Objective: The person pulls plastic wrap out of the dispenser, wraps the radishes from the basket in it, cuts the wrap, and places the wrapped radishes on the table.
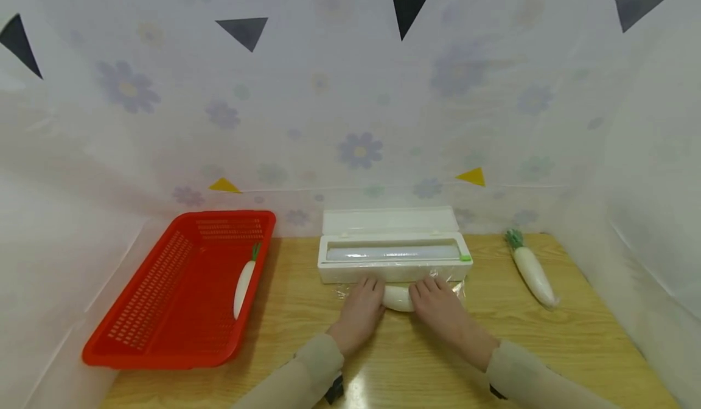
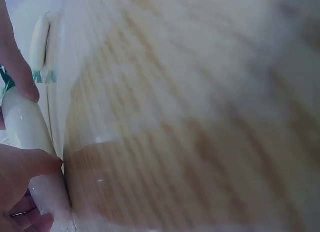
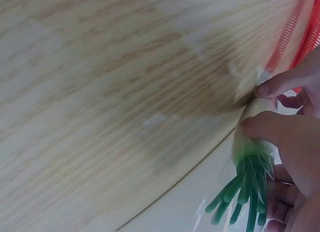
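Note:
A white radish (image 1: 397,298) lies crosswise on the table, right in front of the cling film box (image 1: 394,273). Clear film (image 1: 459,288) shows around it and out past its right end. My left hand (image 1: 361,308) grips the left part, thumb on the near side and fingers over the far side. The right hand (image 1: 440,308) holds the other end in the same way. In the right wrist view green stalks (image 3: 250,182) spread under the film beside the right hand (image 3: 300,142). The left wrist view shows the left thumb (image 2: 42,163) pressed along the radish (image 2: 30,127).
The box's lid (image 1: 389,220) stands raised behind a film roll (image 1: 393,253). At the left a red plastic basket (image 1: 164,357) contains a radish (image 1: 243,288) with green stalks. Another radish (image 1: 535,275) lies at the table's right. Patterned sheeting (image 1: 350,104) encloses the back and sides.

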Motion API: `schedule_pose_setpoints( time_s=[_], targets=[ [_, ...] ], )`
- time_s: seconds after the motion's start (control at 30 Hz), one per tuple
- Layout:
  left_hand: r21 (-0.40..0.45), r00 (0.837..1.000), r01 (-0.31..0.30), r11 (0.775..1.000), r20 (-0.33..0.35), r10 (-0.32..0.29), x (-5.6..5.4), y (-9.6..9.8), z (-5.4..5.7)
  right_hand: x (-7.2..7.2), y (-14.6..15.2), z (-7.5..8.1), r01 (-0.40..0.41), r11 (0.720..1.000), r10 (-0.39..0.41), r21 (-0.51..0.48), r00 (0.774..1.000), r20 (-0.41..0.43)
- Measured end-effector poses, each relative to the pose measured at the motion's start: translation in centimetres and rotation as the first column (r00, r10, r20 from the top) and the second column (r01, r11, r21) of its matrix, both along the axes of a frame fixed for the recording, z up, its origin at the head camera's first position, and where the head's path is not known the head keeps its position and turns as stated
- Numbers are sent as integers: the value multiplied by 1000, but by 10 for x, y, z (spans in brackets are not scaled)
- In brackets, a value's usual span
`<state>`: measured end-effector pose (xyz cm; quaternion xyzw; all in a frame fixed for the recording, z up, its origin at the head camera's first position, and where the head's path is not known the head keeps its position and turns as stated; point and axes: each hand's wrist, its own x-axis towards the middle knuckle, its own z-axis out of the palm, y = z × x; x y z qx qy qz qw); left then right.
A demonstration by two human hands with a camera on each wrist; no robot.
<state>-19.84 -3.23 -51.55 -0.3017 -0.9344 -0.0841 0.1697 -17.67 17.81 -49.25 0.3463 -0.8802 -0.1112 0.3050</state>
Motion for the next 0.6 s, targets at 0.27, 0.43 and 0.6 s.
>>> schedule_pose_setpoints(
  time_s=[0.27,0.43,0.6],
  targets=[
    [-9,1000,-14,1000,11,14,1,-3,-2,8,-9,7,67,998,-68,13,993,98],
    [-7,999,-23,1000,-36,23,4,-8,0,6,-6,1,70,997,-64,-36,988,138],
    [-35,996,-59,998,-72,56,7,-10,2,2,-2,-5,48,995,-33,-86,985,170]
  ],
)
